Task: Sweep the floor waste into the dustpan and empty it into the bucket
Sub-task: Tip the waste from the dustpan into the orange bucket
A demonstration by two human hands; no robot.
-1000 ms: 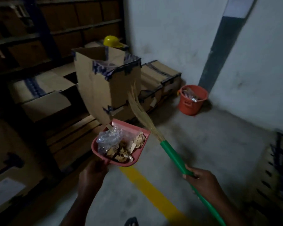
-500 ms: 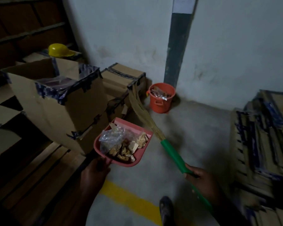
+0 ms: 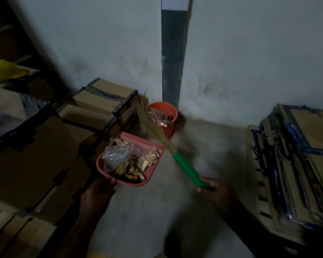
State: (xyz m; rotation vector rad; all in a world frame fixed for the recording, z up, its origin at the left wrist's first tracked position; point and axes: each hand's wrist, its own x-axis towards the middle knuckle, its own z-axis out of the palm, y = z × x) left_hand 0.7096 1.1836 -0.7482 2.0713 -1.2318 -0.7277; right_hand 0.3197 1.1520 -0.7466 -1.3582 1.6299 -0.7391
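- Bare grey concrete floor (image 3: 209,146), dim light. Pale, scuffed wall (image 3: 101,43) behind, with a dark vertical stripe (image 3: 172,58).
- Orange bucket (image 3: 168,130) stood on the floor against the wall at the stripe's foot, wrappers inside.
- My left grip (image 3: 97,194) clenched the handle of the pink dustpan (image 3: 138,140), held above the floor just short of the bucket. Waste (image 3: 131,161) of clear plastic and tan scraps lay heaped in it.
- My right grip (image 3: 218,192) grasped the broom (image 3: 186,169) by its green handle, bristles slanting across the bucket.
- Taped cardboard boxes (image 3: 101,101) crowded the left edge, a flattened cardboard stack (image 3: 296,164) the right. Open floor ran between them to the bucket.
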